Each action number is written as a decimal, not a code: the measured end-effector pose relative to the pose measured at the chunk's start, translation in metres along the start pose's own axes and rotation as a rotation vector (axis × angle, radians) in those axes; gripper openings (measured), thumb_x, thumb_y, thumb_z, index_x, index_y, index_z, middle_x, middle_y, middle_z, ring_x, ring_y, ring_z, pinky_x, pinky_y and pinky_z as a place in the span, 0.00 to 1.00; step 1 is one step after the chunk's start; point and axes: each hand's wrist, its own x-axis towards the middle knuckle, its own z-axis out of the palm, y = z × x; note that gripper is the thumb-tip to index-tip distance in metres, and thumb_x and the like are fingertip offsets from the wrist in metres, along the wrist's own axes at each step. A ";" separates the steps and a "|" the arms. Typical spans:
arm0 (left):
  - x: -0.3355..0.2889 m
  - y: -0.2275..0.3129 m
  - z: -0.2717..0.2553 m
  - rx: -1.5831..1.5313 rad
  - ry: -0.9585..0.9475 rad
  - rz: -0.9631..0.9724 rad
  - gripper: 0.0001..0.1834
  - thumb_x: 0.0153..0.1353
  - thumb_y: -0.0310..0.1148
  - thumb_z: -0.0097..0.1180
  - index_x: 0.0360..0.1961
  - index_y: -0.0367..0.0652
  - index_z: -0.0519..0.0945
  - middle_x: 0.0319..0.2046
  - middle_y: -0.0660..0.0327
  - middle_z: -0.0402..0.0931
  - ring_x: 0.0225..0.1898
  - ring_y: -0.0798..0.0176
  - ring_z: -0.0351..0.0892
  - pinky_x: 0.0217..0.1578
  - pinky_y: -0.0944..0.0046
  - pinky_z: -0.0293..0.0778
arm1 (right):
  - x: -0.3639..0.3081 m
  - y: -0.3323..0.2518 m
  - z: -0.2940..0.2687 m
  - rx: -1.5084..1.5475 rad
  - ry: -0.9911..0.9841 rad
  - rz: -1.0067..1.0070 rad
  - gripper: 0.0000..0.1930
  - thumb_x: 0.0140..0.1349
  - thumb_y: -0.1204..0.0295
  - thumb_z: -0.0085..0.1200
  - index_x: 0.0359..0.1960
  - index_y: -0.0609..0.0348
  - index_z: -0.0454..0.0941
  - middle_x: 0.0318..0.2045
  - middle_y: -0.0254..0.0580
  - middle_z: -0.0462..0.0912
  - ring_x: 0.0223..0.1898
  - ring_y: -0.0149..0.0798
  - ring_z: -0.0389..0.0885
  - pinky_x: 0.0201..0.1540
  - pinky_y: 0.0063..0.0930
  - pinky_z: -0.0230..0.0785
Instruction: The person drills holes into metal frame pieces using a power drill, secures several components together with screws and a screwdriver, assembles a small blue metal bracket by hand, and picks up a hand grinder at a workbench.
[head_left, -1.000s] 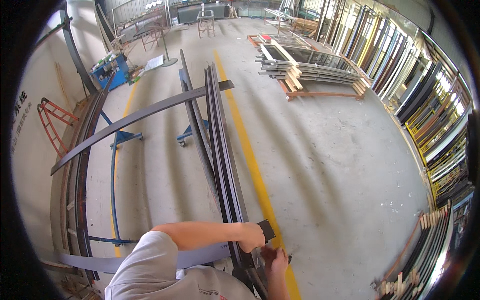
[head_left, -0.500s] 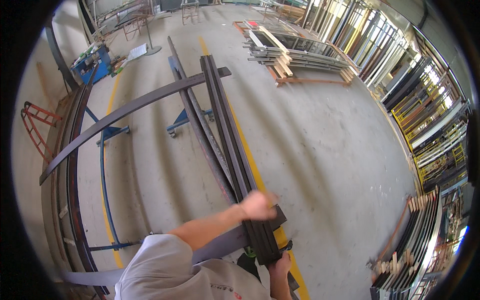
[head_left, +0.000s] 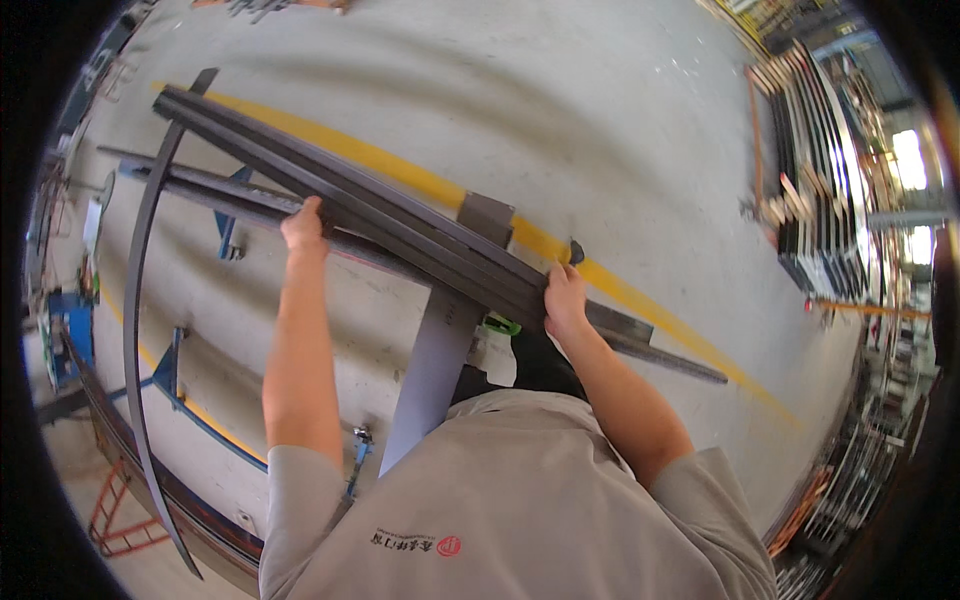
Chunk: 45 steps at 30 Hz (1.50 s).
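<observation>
Profiles (head_left: pixel 400 228) meet left fingers (head_left: pixel 313 206) midway, right fingers (head_left: pixel 556 274) at one end.

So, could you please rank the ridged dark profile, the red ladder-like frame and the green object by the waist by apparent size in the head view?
1. Ridged dark profile
2. Red ladder-like frame
3. Green object

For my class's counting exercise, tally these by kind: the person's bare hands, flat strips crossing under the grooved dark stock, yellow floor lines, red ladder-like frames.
Left hand and right hand: 2
Flat strips: 2
Yellow floor lines: 2
Red ladder-like frame: 1
Total: 7
</observation>
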 end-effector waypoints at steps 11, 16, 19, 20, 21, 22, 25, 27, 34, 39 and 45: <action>0.009 0.039 0.018 -0.013 -0.131 -0.064 0.07 0.66 0.31 0.58 0.40 0.39 0.80 0.31 0.60 0.81 0.27 0.61 0.79 0.23 0.61 0.73 | -0.036 -0.112 -0.034 0.576 -0.294 0.269 0.12 0.73 0.68 0.48 0.47 0.64 0.75 0.39 0.41 0.78 0.42 0.40 0.80 0.45 0.41 0.75; -0.007 0.085 0.028 0.005 -0.188 -0.031 0.10 0.70 0.39 0.53 0.41 0.44 0.79 0.31 0.63 0.80 0.24 0.64 0.76 0.20 0.64 0.70 | -0.052 -0.166 -0.059 0.654 -0.415 0.115 0.09 0.73 0.67 0.50 0.43 0.61 0.74 0.34 0.35 0.77 0.36 0.33 0.79 0.39 0.34 0.76; -0.020 0.108 0.041 -0.025 -0.270 -0.075 0.11 0.70 0.43 0.52 0.39 0.48 0.78 0.29 0.67 0.77 0.22 0.67 0.71 0.19 0.66 0.66 | -0.065 -0.202 -0.055 0.644 -0.422 0.004 0.10 0.74 0.66 0.50 0.43 0.60 0.75 0.32 0.33 0.77 0.32 0.29 0.78 0.35 0.30 0.76; -0.025 0.113 0.044 -0.069 -0.283 -0.081 0.11 0.70 0.43 0.52 0.38 0.48 0.78 0.28 0.68 0.77 0.22 0.67 0.70 0.19 0.66 0.66 | -0.069 -0.210 -0.053 0.629 -0.431 -0.061 0.10 0.74 0.66 0.50 0.42 0.60 0.76 0.32 0.32 0.77 0.32 0.28 0.78 0.34 0.30 0.75; -0.030 0.119 0.046 -0.113 -0.297 -0.089 0.11 0.70 0.43 0.51 0.38 0.49 0.78 0.28 0.68 0.77 0.21 0.68 0.70 0.19 0.67 0.65 | -0.073 -0.218 -0.051 0.614 -0.438 -0.126 0.10 0.75 0.65 0.50 0.41 0.60 0.76 0.32 0.32 0.77 0.32 0.28 0.78 0.33 0.30 0.75; -0.036 0.127 0.048 -0.155 -0.313 -0.094 0.11 0.70 0.44 0.50 0.38 0.49 0.78 0.28 0.69 0.77 0.21 0.68 0.69 0.18 0.68 0.64 | -0.078 -0.224 -0.049 0.602 -0.445 -0.192 0.10 0.75 0.65 0.50 0.41 0.59 0.76 0.32 0.32 0.77 0.32 0.27 0.78 0.32 0.30 0.75; -0.049 0.150 0.051 -0.233 -0.359 -0.073 0.15 0.72 0.45 0.46 0.37 0.48 0.78 0.31 0.67 0.80 0.22 0.70 0.72 0.19 0.71 0.64 | -0.099 -0.249 -0.044 0.687 -0.534 -0.244 0.11 0.75 0.66 0.51 0.40 0.61 0.77 0.32 0.32 0.78 0.33 0.27 0.79 0.36 0.30 0.79; -0.050 0.166 0.052 -0.262 -0.378 -0.084 0.15 0.71 0.44 0.45 0.38 0.47 0.79 0.31 0.67 0.82 0.24 0.68 0.75 0.20 0.71 0.69 | -0.112 -0.268 -0.042 0.733 -0.594 -0.281 0.12 0.75 0.66 0.51 0.42 0.64 0.77 0.34 0.35 0.80 0.35 0.29 0.81 0.41 0.30 0.82; -0.033 0.229 0.026 -0.297 -0.423 0.045 0.23 0.68 0.47 0.48 0.54 0.42 0.80 0.53 0.56 0.83 0.56 0.52 0.80 0.62 0.49 0.72 | -0.154 -0.331 -0.032 0.858 -0.867 -0.339 0.13 0.75 0.67 0.51 0.45 0.68 0.78 0.40 0.44 0.83 0.42 0.35 0.85 0.48 0.37 0.85; -0.035 0.227 0.037 -0.309 -0.521 -0.003 0.24 0.69 0.47 0.46 0.55 0.43 0.80 0.55 0.57 0.82 0.57 0.52 0.79 0.63 0.49 0.71 | -0.161 -0.349 -0.022 0.846 -0.828 -0.338 0.12 0.74 0.68 0.52 0.41 0.68 0.79 0.34 0.39 0.81 0.36 0.32 0.82 0.43 0.34 0.85; -0.030 0.169 0.016 -0.107 -0.335 -0.044 0.20 0.73 0.44 0.43 0.49 0.40 0.78 0.44 0.57 0.84 0.46 0.51 0.84 0.47 0.50 0.83 | -0.126 -0.281 -0.020 0.400 -0.438 -0.262 0.12 0.70 0.64 0.56 0.37 0.61 0.81 0.25 0.26 0.73 0.27 0.24 0.67 0.30 0.24 0.61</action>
